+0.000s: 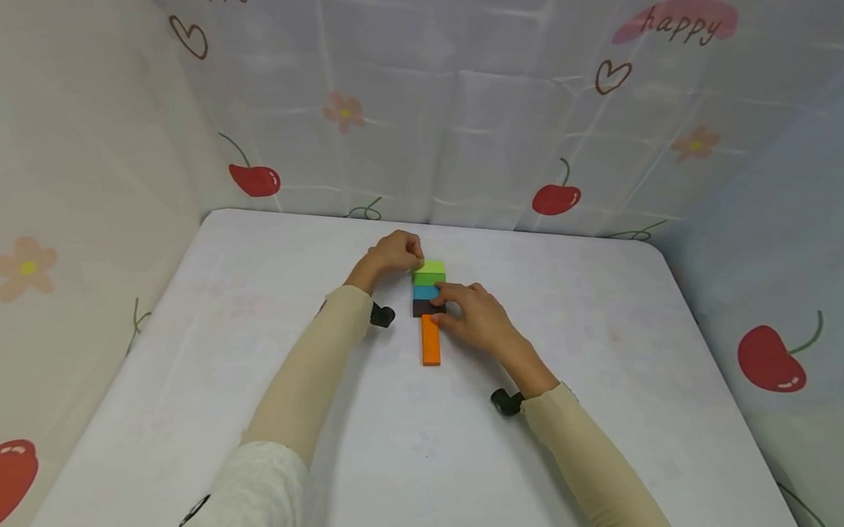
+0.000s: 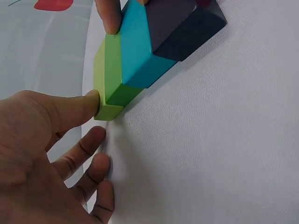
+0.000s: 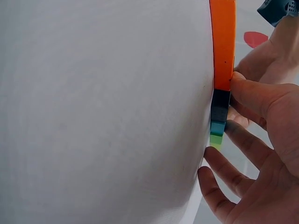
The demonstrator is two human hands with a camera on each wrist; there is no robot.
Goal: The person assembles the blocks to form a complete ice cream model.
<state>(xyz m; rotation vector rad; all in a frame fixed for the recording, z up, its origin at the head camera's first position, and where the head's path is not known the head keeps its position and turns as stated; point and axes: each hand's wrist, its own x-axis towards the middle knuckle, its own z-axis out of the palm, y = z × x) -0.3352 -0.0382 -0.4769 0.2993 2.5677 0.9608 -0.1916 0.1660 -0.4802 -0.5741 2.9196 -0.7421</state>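
A row of blocks lies end to end at the middle of the white table (image 1: 258, 396): a green block (image 1: 429, 272) farthest away, then a blue block (image 1: 425, 292), a dark block (image 1: 422, 308) and a long orange block (image 1: 430, 343) nearest me. My left hand (image 1: 411, 260) presses its straight thumb (image 2: 79, 105) against the far end of the green block (image 2: 110, 79); its other fingers hang loosely curled on the cloth. My right hand (image 1: 446, 302) lies along the right side of the row. Its thumb (image 3: 250, 91) touches the joint of the orange block (image 3: 223, 42) and the dark block (image 3: 219, 105).
Cloth walls (image 1: 457, 97) printed with cherries and flowers close the table at the back and on both sides. Black wrist cameras (image 1: 382, 315) (image 1: 507, 402) sit under both forearms. The table has rounded far corners.
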